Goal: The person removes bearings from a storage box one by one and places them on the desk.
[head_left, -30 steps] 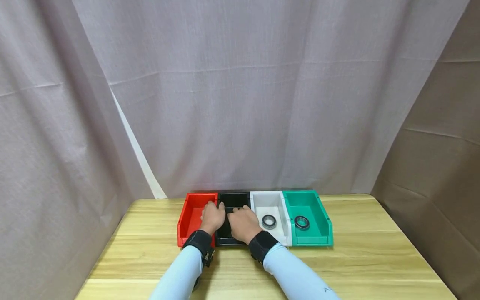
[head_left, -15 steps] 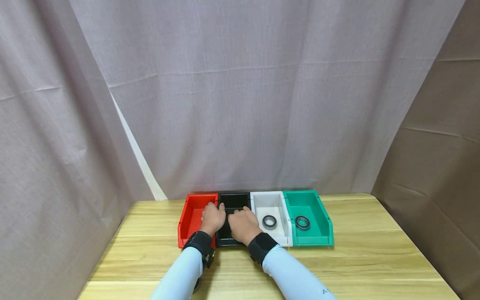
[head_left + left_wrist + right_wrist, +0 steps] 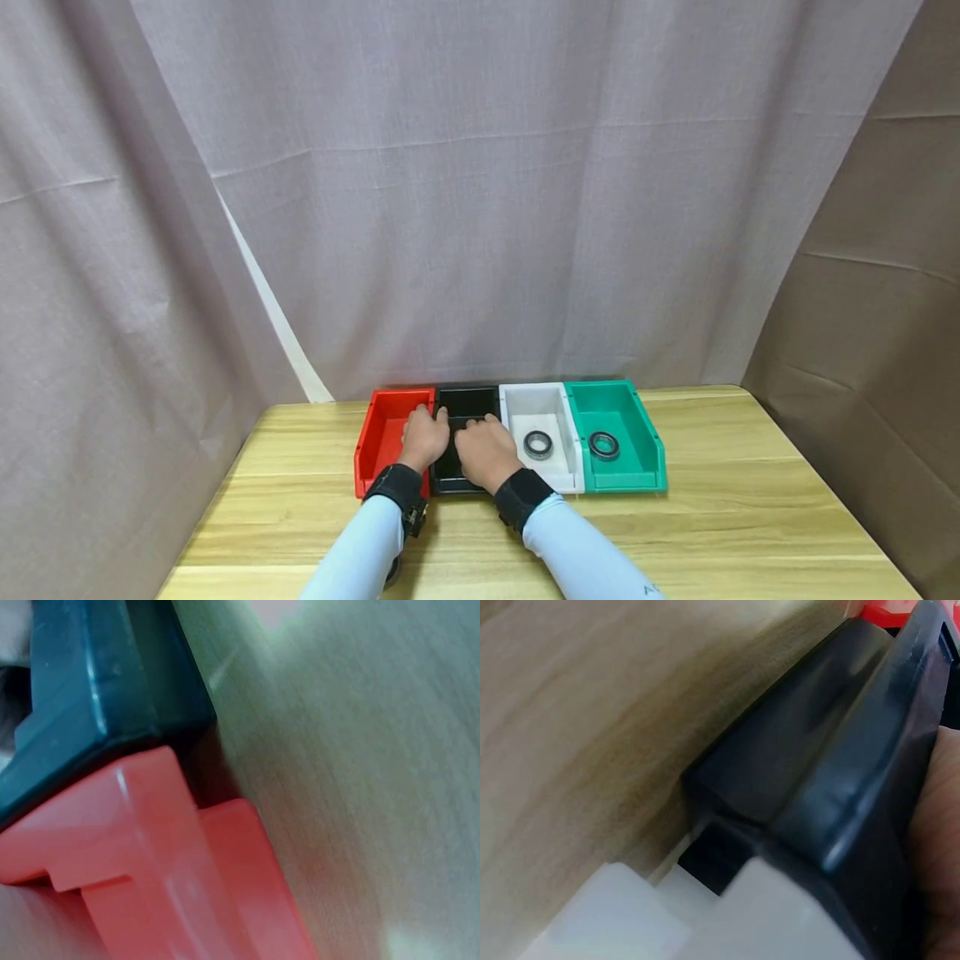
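Observation:
In the head view, a black bin [image 3: 467, 402] stands between a red bin [image 3: 388, 427] and a white bin [image 3: 534, 401]. My left hand [image 3: 425, 437] grips over the walls where red and black meet, fingers on the red side and thumb on the black side. At the border of black and white, my right hand [image 3: 487, 450] holds the other side wall, its thumb over the black bin. The right wrist view shows part of that hand [image 3: 941, 847] against the black bin's wall [image 3: 840, 795]. Most fingertips are hidden behind the hands.
A bearing [image 3: 527, 445] lies in the white bin, and another bearing [image 3: 593, 447] in the green bin [image 3: 626, 482] at the right end. A dark rounded thing [image 3: 393, 570] shows partly beside the left sleeve on the wooden table [image 3: 750, 500]. A curtain [image 3: 480, 208] hangs behind.

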Available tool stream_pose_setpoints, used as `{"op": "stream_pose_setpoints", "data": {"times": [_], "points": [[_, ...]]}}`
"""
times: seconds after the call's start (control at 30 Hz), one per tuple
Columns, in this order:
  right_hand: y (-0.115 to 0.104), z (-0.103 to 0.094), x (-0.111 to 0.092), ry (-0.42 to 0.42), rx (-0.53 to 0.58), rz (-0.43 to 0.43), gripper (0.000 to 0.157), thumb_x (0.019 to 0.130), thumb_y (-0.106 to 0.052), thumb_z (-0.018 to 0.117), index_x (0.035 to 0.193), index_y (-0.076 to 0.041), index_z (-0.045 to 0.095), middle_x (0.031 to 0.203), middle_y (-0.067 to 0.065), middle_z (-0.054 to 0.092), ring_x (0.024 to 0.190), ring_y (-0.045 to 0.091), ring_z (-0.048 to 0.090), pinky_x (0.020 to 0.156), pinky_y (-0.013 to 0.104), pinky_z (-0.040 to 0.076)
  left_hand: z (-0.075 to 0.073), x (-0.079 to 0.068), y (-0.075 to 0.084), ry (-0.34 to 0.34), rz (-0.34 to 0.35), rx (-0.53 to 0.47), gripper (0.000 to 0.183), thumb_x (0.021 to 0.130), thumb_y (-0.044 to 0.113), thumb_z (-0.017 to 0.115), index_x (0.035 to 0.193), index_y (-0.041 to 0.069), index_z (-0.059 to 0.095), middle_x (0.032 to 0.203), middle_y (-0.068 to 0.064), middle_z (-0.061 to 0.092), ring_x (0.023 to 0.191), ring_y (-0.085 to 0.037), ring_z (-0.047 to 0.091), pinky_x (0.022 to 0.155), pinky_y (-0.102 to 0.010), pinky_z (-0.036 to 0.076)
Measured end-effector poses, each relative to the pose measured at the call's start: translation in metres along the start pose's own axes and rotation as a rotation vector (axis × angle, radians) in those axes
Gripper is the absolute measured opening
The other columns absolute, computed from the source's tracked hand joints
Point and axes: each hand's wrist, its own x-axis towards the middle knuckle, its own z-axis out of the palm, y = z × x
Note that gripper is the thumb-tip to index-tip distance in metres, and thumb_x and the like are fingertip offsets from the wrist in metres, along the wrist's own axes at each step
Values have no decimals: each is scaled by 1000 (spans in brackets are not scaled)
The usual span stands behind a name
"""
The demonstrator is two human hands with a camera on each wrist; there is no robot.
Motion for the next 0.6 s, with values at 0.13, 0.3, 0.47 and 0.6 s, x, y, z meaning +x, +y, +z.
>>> {"op": "stream_pose_setpoints", "data": {"times": [0.13, 0.3, 0.47, 0.6], "points": [[-1, -1, -2, 8, 10, 7, 24, 91, -38, 81, 104, -19, 81, 107, 3, 79, 103, 19, 73, 98, 35, 52, -1, -2, 1, -6, 2, -20, 53, 107, 39, 55, 135, -6, 58, 126, -25, 66, 118, -46, 60, 103, -62, 47], [0, 1, -2, 22, 9, 9, 22, 90, -38, 81, 102, -20, 82, 106, 2, 79, 102, 19, 73, 95, 34, 51, 1, -1, -1, -6, 12, -6, 54, 107, 40, 54, 133, -7, 58, 126, -25, 66, 117, -46, 61, 103, -62, 48], [1, 2, -2, 25, 20, 5, 18, 90, -37, 81, 96, -20, 82, 105, 1, 80, 101, 19, 74, 99, 35, 52, 4, 1, -3, 7, 12, 3, 51, 107, 40, 55, 128, -6, 61, 122, -24, 67, 114, -46, 62, 99, -60, 49], [2, 1, -2, 27, 46, -7, 17, 89, -37, 82, 92, -21, 81, 104, 1, 79, 102, 21, 74, 103, 37, 52, 3, 1, -2, 14, 4, -15, 49, 107, 41, 56, 124, -5, 61, 118, -23, 67, 112, -45, 62, 97, -57, 48]]}}
